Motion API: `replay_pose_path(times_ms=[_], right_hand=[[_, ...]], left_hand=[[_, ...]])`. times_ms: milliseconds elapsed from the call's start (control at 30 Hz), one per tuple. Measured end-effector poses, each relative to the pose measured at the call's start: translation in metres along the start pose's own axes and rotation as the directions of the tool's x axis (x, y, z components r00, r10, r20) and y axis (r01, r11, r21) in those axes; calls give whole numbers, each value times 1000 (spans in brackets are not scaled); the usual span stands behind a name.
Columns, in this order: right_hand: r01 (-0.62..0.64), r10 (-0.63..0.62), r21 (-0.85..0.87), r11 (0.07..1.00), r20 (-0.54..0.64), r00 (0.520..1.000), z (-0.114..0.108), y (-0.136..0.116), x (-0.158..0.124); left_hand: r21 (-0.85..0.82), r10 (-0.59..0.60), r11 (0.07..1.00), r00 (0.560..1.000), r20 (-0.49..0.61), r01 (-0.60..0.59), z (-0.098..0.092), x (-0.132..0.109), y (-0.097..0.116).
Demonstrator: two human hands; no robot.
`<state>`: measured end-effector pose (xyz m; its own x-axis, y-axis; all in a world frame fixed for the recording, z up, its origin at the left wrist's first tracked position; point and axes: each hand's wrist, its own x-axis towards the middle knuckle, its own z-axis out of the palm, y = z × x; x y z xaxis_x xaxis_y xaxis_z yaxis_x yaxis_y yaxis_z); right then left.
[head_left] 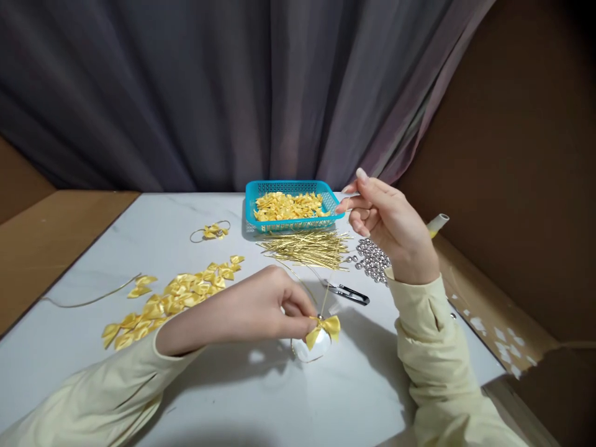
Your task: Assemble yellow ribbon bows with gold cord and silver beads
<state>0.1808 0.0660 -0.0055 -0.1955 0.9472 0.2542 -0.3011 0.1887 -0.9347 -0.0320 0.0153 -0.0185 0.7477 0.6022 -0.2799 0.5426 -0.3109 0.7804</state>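
The left hand [261,307] holds the yellow bow [323,328] in a pinching grip just above the white tabletop [162,236], while the raised right hand [388,226] pinches the thin gold cord [328,285] near the blue basket [251,198].

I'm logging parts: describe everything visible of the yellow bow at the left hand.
The small yellow satin ribbon bow has loops and tails hanging down. The left hand pinches its knot. A thin gold cord rises from it to the right hand. It sits against a pale round object on the white table.
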Motion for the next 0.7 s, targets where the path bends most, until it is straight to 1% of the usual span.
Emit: replay_pose_path(times_ms=[67,133,267,467,533,700], right_hand=[[-37,35,49,998,32,999,-1,-2,-2],[-28,26,66,997,41,999,-1,-7,-6],[35,-37,34,999,46,998,4,-19,-20],[159,-158,-20,987,62,986,14,-37,-47],[159,-157,-31,987,72,985,16,-41,-56],[105,-97,-66,992,119,988,20,-49,-76]], left_hand=[[-4,-13,1000,1000,2,13,0,1,0],[-19,-28,999,1000,4,28,0,2,-1],[-49,-65,997,998,-5,64,-2,5,-1],[-87,-123,989,990,-67,117,-5,5,0],[-93,-141,987,985,-99,132,-5,5,0],[-101,-171,983,971,-168,156,-5,6,2]])
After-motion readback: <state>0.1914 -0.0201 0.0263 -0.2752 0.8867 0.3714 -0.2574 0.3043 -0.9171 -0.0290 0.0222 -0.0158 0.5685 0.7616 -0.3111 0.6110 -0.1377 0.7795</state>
